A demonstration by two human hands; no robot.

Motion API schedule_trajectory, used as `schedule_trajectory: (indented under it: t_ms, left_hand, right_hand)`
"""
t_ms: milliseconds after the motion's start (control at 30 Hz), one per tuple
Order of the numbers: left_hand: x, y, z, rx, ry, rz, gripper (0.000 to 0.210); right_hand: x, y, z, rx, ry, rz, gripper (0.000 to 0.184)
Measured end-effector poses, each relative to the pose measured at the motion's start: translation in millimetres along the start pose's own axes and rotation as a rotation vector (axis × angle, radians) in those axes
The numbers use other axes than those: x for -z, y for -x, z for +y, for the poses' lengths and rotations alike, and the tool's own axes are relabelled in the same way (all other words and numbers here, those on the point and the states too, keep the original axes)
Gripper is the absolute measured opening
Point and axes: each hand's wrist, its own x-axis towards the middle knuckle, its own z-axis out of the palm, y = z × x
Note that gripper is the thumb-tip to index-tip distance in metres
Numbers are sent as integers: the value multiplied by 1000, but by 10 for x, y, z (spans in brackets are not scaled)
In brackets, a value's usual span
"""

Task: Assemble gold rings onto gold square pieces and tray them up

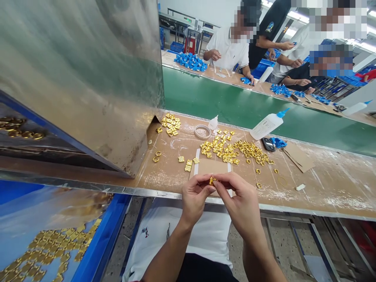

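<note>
My left hand (pixel 194 197) and my right hand (pixel 240 194) meet over the front edge of the bench. Both pinch one small gold metal piece (pixel 212 181) between their fingertips; fingers cover much of it, so its exact shape is unclear. Under and behind the hands lies a cardboard pad (pixel 210 166) with white tape along its sides. Just beyond the pad is a spread of small square gold pieces (pixel 216 147). To its right spreads a heap of gold rings (pixel 255 152). A few more square pieces (pixel 188 166) rest beside the pad's left side.
A large metal panel (pixel 88 78) blocks the left. Along the bench stand a tape roll (pixel 202 132), a small dropper bottle (pixel 213 123) and a white bottle with a blue tip (pixel 267 126). Behind runs a green conveyor belt (pixel 211 96), with people working across it. A blue crate (pixel 102 243) holds gold pieces.
</note>
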Motion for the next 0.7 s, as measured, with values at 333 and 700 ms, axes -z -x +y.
schedule_trajectory:
  t_ms: [333, 700]
  left_hand:
    - [23, -15, -14, 75, 84, -28, 38]
    - [-6, 14, 92, 314, 275, -93, 45]
  right_hand:
    - [23, -1, 11, -10, -75, -6, 13]
    - [60, 87, 144, 56, -84, 98, 14]
